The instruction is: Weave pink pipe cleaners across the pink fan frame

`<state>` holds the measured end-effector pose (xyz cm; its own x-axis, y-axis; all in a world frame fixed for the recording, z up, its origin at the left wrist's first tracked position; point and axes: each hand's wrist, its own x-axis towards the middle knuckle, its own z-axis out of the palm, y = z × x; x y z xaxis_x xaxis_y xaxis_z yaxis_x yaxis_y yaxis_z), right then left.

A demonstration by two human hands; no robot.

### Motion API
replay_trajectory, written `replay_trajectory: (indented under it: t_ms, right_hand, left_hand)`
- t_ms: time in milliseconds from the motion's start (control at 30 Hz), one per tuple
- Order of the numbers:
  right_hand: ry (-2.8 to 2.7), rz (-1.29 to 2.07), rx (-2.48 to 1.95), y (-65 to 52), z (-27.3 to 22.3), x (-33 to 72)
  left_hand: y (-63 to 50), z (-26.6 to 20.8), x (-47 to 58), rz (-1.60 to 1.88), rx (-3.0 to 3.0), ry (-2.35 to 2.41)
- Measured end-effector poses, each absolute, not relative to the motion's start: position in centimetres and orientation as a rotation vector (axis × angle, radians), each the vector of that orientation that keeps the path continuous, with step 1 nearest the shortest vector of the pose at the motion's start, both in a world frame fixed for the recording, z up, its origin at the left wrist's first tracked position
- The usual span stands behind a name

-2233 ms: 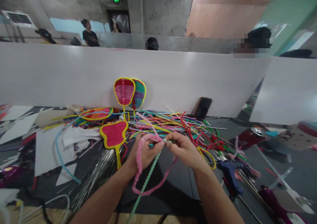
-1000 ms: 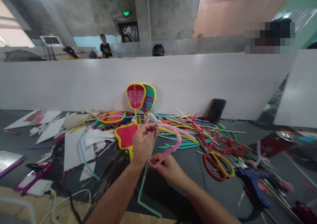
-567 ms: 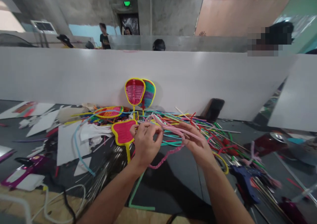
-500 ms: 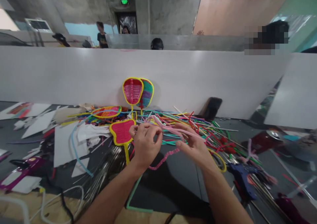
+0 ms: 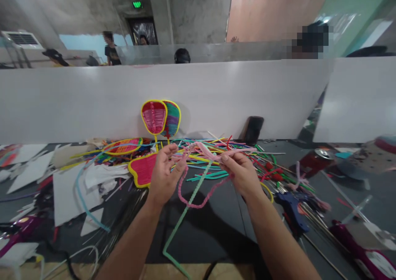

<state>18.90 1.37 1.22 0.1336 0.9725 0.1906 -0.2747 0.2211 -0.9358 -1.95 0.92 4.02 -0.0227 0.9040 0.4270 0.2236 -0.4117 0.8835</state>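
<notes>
My right hand pinches light pink pipe cleaners between thumb and fingers. From them hangs a twisted dark pink pipe cleaner loop over the dark tabletop. My left hand is open on the loop's left side, fingers apart, its thumb close to the twisted strand; whether it touches cannot be made out. A light green pipe cleaner, bent near its lower end, runs from below the pink bundle toward the table's front edge. Behind my left hand lies a pink fan shape with yellow edging.
Two yellow-rimmed fans lean against the white partition. Loose coloured pipe cleaners spread behind my hands. A phone, a red can and a blue glue gun are at the right. White paper pieces lie left.
My left hand's fingers have spread, moving left of the pink strand. The pink loop now hangs in fuller view, and more of the green pipe cleaner shows. The view has turned right.
</notes>
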Motion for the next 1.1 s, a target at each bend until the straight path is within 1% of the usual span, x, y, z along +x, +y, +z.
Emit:
replay_trajectory:
  t_ms: [100,167,233,300,400,500,767,900,1000,1100]
  right_hand:
    - [-0.985,1.157,-0.836,1.5,1.1,18.6]
    - [-0.972,1.159,-0.792,1.4,1.3,18.4]
    - [-0.982,1.132,-0.756,1.2,1.6,18.2]
    - [-0.983,1.087,-0.726,1.1,1.9,18.2]
    - [-0.91,1.057,-0.691,1.1,2.2,18.2]
    - [-0.832,1.105,-0.695,1.2,2.1,18.2]
    - [-0.687,1.443,-0.776,1.6,0.4,16.6]
    - [-0.65,1.542,-0.733,2.0,-1.0,16.0]
    - [-0.688,1.567,-0.731,2.4,-1.9,15.8]
    - [-0.756,1.566,-0.763,2.6,-2.4,15.8]
  left_hand:
    - [1.3,4.3,-2.5,1.056,1.262,0.803]
    - [1.1,4.3,-2.5,0.831,1.128,0.639]
    - [0.6,4.2,-2.2,0.72,1.041,0.557]
    - [0.1,4.0,-1.7,0.694,0.954,0.542]
    - [-0.5,3.7,-1.2,0.743,0.817,0.568]
    - [-0.9,3.3,-1.2,0.836,0.723,0.598]
    - [-2.0,0.3,-1.8,1.145,0.589,0.619]
    - [-2.5,-1.2,-2.5,1.139,0.666,0.708]
    - [-1.9,-1.5,-4.1,1.167,0.829,0.922]
    - [-0.6,-0.4,-5.9,1.446,1.2,1.333]
